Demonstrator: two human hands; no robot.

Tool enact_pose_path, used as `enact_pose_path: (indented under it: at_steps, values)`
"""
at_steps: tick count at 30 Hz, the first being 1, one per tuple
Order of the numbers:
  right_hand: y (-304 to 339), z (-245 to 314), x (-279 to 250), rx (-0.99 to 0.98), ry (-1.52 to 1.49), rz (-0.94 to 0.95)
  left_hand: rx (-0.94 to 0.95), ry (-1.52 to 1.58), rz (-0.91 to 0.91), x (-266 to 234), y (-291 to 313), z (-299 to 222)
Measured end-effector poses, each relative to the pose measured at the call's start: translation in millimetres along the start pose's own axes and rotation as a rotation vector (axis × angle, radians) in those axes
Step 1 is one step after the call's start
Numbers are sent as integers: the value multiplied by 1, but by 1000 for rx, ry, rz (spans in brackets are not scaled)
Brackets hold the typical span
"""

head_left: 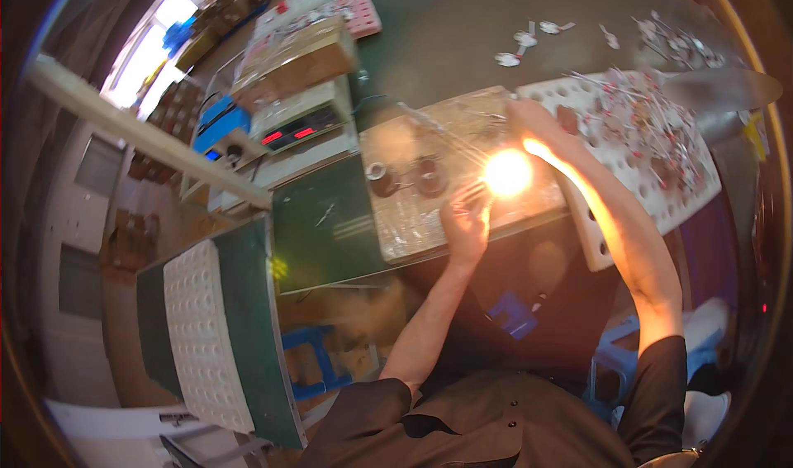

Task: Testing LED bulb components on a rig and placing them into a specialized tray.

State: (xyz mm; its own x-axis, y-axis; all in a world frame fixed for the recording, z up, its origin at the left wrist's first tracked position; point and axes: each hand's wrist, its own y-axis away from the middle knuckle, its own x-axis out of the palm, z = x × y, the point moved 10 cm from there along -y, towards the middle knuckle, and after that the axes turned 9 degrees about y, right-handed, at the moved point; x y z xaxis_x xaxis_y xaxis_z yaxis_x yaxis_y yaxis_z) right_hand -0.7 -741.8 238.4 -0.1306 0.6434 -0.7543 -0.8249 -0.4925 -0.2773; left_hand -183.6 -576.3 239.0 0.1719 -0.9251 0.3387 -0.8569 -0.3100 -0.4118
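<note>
A dazzling lit lamp [507, 173] glows between my hands, and its glare hides its shape and nearby details. My left hand [466, 227] is just left of the glow, fingers closed and pointing up toward it; what they hold is lost in the glare. Beyond the light, my right hand [535, 123] is curled at the far right corner of a cardboard work pad [413, 228] covered in shiny clear film. Whatever that hand grips cannot be made out. Two dark brown round pieces, a hollow-topped one [382, 180] and another [429, 175], stand on the pad left of my hands.
A white foam tray [591, 241] with holes lies right, heaped with small wired parts [652, 125]. More such parts [677, 42] lie behind it. An instrument with red digits [301, 129] stands left under a cardboard box [297, 59]. Another foam tray [202, 327] rests on the side table.
</note>
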Motion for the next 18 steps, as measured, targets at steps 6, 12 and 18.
enact_pose_path:
  at_steps: [6,12,18]
  values:
    - [8,67,-27,67,366,-230,-209,-225,28,-2,-4,6]
    - [107,118,-78,236,169,-514,101,-321,152,-1,-85,-38]
    - [197,136,-56,250,-627,-566,95,-492,382,41,-204,-52]
